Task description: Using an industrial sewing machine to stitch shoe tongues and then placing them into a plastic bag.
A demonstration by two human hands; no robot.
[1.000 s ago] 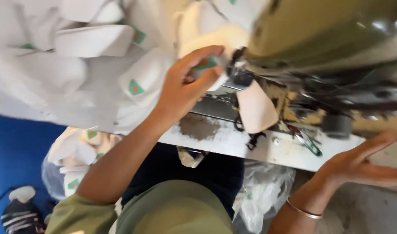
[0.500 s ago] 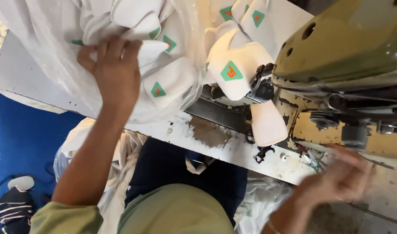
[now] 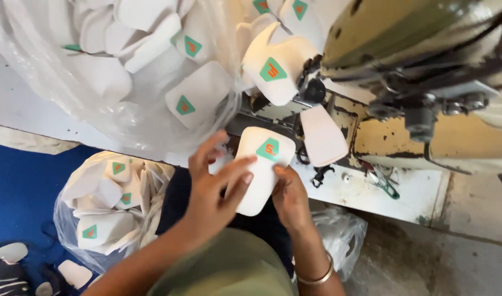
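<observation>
- White pad (image 3: 260, 171): a rounded, flat white piece with a green patch near its upper end, held between both hands just in front of the table edge (image 3: 371, 193), over the person's lap.
- Left hand (image 3: 213, 189): lies on the pad's left side and face, fingers (image 3: 235, 170) spread across it and pressing lightly; it is closed on the pad.
- Right hand (image 3: 290, 198): grips the pad's right edge from below, thumb on top near the green patch, fingers curled under; a metal bangle (image 3: 316, 277) sits on the wrist.
- Sewing machine (image 3: 421, 60): an olive and cream body at upper right, standing on the table, with dark cables running along it.
- Two more white pieces (image 3: 281, 68), (image 3: 323, 135): these hang at the machine's left end, just above the held pad, apart from it; the upper one bears a green patch.
- Clear bag (image 3: 125, 71): lies on the table at upper left, filled with like white pieces, just beside the left hand's fingertips.
- Second bag (image 3: 105, 211): sits lower at left over the blue floor (image 3: 20, 192), also holding white pieces with green patches.
- Scissors (image 3: 383, 183): green-handled, lying on the table to the right of the held pad, well apart from both hands.
</observation>
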